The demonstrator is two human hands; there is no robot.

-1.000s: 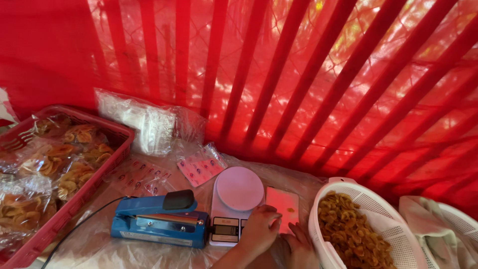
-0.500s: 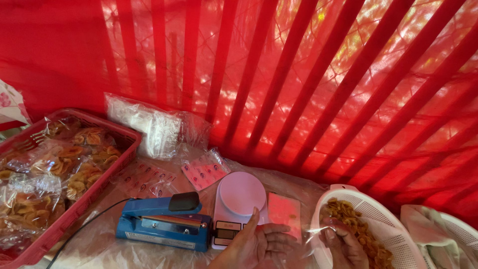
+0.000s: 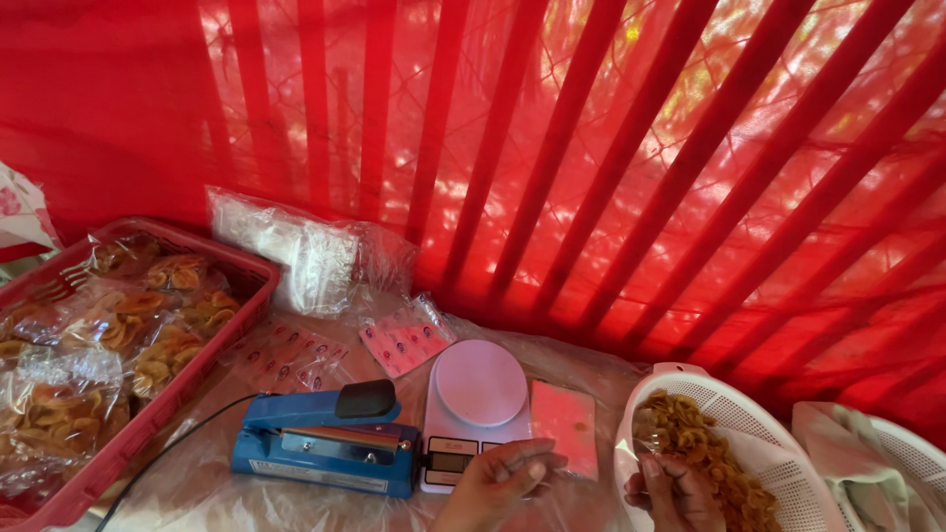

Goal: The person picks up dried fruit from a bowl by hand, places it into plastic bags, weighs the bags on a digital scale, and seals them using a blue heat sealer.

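— Where are the hands seen?

— Both are seen at the bottom edge. The left hand (image 3: 503, 481) is held at about 6 o'clock of the white kitchen scale (image 3: 473, 412), its fingers curled loosely together just in front of the scale's display; whether anything is pinched there cannot be told. The right hand (image 3: 673, 491) is placed inside the white perforated basket (image 3: 778, 424), with its grip closed on a clear plastic bag (image 3: 646, 426) that is partly filled with fried chips (image 3: 705, 455).

— Which way is the bag pointed?

— Its long axis is set roughly upright, from 6 to 12 o'clock, with the top end raised above the fingers. The mouth cannot be made out clearly.

— What else is laid on the counter?

— A blue heat sealer (image 3: 325, 443) is set at 9 o'clock of the scale, its long axis running 9 to 3 o'clock and its black knob toward the scale. A pink card (image 3: 564, 426) is laid at 3 o'clock of the scale, just beside it. A red crate (image 3: 163, 409) of bagged chips is seen at far 9 o'clock, and a stack of empty clear bags (image 3: 296, 251) is leaned at 11 o'clock against the red barred wall (image 3: 611, 148).
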